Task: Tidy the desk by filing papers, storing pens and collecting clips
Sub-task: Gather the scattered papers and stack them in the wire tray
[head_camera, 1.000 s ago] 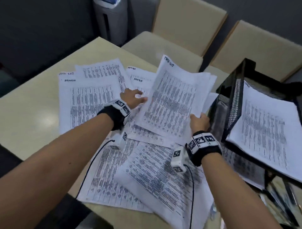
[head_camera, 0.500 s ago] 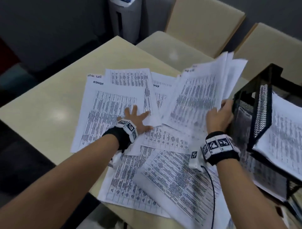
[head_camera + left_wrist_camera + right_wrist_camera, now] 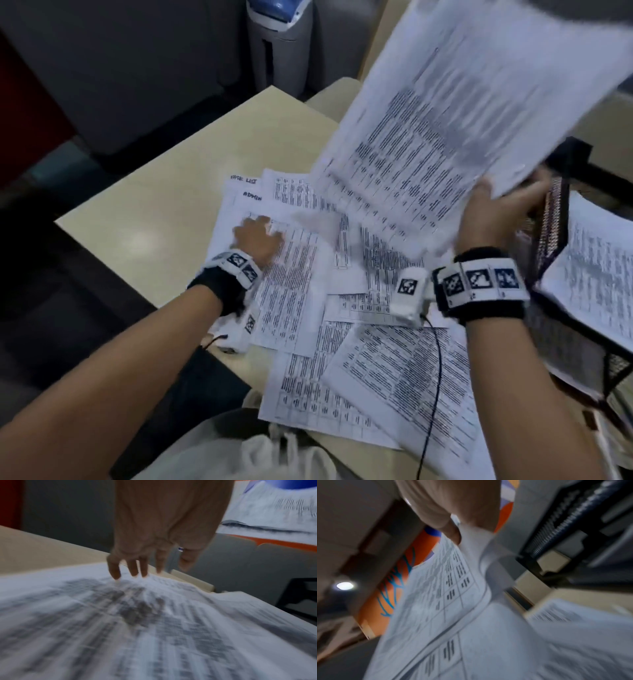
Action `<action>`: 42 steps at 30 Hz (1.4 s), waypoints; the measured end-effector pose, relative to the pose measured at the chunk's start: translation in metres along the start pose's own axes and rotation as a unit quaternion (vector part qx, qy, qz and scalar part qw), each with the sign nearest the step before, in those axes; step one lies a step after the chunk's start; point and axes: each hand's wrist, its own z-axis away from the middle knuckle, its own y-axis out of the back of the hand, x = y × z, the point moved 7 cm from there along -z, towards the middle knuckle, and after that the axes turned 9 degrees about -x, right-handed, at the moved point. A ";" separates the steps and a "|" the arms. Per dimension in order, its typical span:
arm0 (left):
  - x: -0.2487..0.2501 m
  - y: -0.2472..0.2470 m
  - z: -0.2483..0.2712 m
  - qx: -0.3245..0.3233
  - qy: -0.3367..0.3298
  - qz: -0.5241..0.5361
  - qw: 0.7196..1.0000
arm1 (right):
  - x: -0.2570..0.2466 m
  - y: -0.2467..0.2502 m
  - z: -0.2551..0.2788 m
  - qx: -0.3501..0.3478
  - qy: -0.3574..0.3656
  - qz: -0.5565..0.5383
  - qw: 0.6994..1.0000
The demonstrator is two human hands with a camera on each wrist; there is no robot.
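Desk (image 3: 144, 212) strewn with printed sheets (image 3: 394, 370); black wire tray (image 3: 561, 260) at 3 o'clock. Right hand (image 3: 493, 212) pinches a raised sheaf of papers (image 3: 445, 113) at 1 o'clock. Left hand (image 3: 257, 240), fingers (image 3: 114, 568) spread, presses a sheet (image 3: 291, 274) at 10 o'clock.

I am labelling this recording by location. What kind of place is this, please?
Probably an office or meeting room. Printed sheets cover a beige table, a black mesh tray holds more paper at the right, and padded chairs stand behind the table.
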 end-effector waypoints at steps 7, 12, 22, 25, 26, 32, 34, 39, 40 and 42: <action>-0.071 0.030 0.007 0.033 0.193 0.044 0.980 | 0.133 -0.073 0.080 -0.287 -0.233 0.254 0.894; -0.059 0.007 0.003 -0.008 0.160 0.098 0.982 | 0.124 -0.126 0.145 -0.400 -0.254 0.265 0.840; 0.015 0.098 0.047 0.162 -0.198 0.034 0.966 | 0.123 -0.118 0.157 -0.455 -0.252 0.181 0.835; 0.046 0.126 0.072 0.133 -0.305 0.115 0.936 | 0.071 -0.119 0.137 -0.455 -0.233 0.014 0.859; 0.054 0.133 0.079 0.116 -0.332 0.165 0.921 | 0.048 -0.115 0.125 -0.431 -0.208 -0.058 0.876; 0.092 0.149 0.106 0.042 -0.438 0.371 0.818 | -0.057 -0.064 0.076 -0.269 -0.048 -0.261 0.926; 0.089 0.144 0.104 0.039 -0.424 0.402 0.811 | -0.055 -0.055 0.084 -0.249 -0.050 -0.240 0.937; 0.064 0.114 0.083 0.027 -0.381 0.427 0.820 | -0.008 -0.051 0.123 -0.262 -0.094 -0.196 0.940; 0.060 0.105 0.078 0.011 -0.363 0.428 0.827 | 0.001 -0.054 0.129 -0.261 -0.107 -0.186 0.941; 0.057 0.085 0.069 -0.026 -0.332 0.402 0.853 | 0.011 -0.058 0.137 -0.262 -0.117 -0.147 0.947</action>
